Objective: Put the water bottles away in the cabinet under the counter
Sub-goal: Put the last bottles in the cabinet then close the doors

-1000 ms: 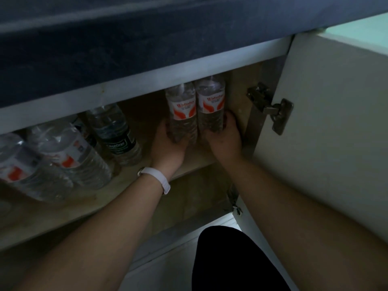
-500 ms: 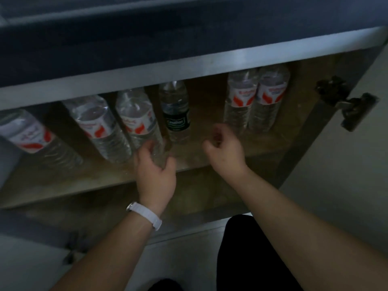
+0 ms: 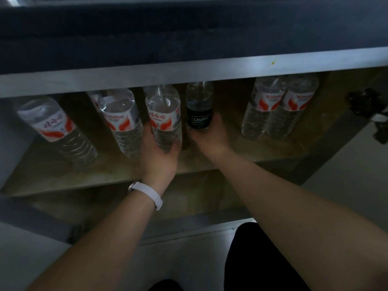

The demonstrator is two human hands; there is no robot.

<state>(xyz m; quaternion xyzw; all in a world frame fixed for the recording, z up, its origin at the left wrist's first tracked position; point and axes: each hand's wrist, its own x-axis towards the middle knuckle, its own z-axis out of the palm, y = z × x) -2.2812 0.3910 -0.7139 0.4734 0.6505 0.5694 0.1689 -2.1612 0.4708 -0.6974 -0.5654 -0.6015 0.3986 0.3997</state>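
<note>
The red-label bottle (image 3: 165, 120) and the dark-label bottle (image 3: 199, 114) stand side by side near the middle of the cabinet shelf (image 3: 84, 177), close together, each upright with its long axis running up under the top rail (image 3: 189, 70). The left hand (image 3: 159, 152) has its fingers wrapped round the lower body of the red-label one. The right hand (image 3: 210, 137) is curled round the base of the dark-label one. Both hands reach in from the front, so each bottle rises up and away from its grasp, with the caps hidden behind the rail.

The relation that matters is sideways. To the right of the dark-label bottle lies a bare stretch of shelf, then a pair of bottles (image 3: 277, 110) pressed together near the right wall. The right hand is the nearer to that gap, so closing up the row would probably mean sliding both held bottles that way, kept upright. To the left stand two more bottles (image 3: 117, 120), one just beside the left hand's fingers and one well apart.

The shelf is worn, pale wood in dim light. A door hinge (image 3: 365, 106) shows at far right, a dark countertop (image 3: 189, 34) above, and a white wristband (image 3: 147, 194) on the left wrist
</note>
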